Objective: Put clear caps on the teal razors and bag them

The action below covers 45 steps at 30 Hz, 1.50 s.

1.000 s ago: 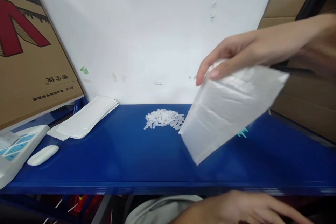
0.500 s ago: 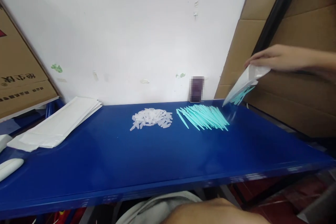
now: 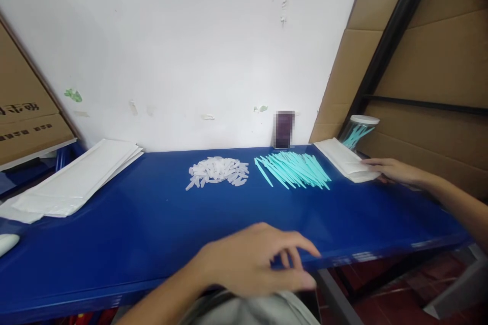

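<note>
one white envelope (image 3: 341,160) lies on the tabletop (image 3: 163,233), toward the far right corner, and my right hand (image 3: 400,170) is at its near end. those fingers touch the envelope, one laid along the top; whether they pinch it, i cannot tell. my left hand (image 3: 253,259) is at the near edge of the tabletop, empty, its thumb and fingers apart and loosely bent. grey cloth (image 3: 251,310) shows below it. just left of the envelope, teal sticks (image 3: 295,170) lie in a heap, mostly slanting the same way. left of them, and apart, is a pile of whitish pieces (image 3: 219,168). just beyond the envelope, on its right, is a clear jar (image 3: 358,134) with a white lid and teal sticks inside. a dark thing (image 3: 283,129), blurred into squares, stands against the wall (image 3: 183,51) behind the heap. far to the left lies a stack of envelopes (image 3: 72,175). cardboard (image 3: 438,66) covers the right side.
</note>
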{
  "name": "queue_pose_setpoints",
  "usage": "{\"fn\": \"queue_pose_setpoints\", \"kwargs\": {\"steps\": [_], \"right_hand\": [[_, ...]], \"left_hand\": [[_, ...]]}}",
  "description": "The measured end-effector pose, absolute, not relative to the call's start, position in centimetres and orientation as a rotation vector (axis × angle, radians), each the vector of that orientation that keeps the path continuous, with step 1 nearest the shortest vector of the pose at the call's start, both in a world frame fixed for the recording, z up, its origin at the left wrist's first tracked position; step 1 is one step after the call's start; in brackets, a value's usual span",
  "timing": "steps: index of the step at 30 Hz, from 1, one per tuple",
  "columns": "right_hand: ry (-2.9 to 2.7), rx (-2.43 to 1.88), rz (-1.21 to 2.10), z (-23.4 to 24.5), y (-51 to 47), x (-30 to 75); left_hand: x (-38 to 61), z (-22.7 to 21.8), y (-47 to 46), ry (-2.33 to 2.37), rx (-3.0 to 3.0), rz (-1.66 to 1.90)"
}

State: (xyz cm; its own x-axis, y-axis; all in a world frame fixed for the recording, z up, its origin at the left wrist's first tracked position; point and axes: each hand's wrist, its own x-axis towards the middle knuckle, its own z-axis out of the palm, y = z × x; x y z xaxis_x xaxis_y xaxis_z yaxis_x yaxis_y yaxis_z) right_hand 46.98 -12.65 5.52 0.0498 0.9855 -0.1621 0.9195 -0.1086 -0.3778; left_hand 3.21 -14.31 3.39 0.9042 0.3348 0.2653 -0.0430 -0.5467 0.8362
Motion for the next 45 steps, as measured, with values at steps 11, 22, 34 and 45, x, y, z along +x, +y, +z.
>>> {"fn": "queue_pose_setpoints", "kwargs": {"steps": [11,22,34,45], "right_hand": [[-1.800,-1.999,-0.273,8.4,-6.3,41.0],[-2.417,-2.218,-0.049,5.9,-2.4,26.3],[-2.462,-2.351,-0.152,3.6,-3.3,23.6],[-2.788,-2.181,0.129,6.0,-6.0,25.8]], "left_hand": [[-5.8,3.9,1.5,1.545,2.480,0.982],[-13.1,0.3,4.2,1.844,2.213,1.128],[-12.1,0.4,3.7,1.701,2.381,0.990],[-10.2,1.1,1.9,1.477,2.590,0.892]]}}
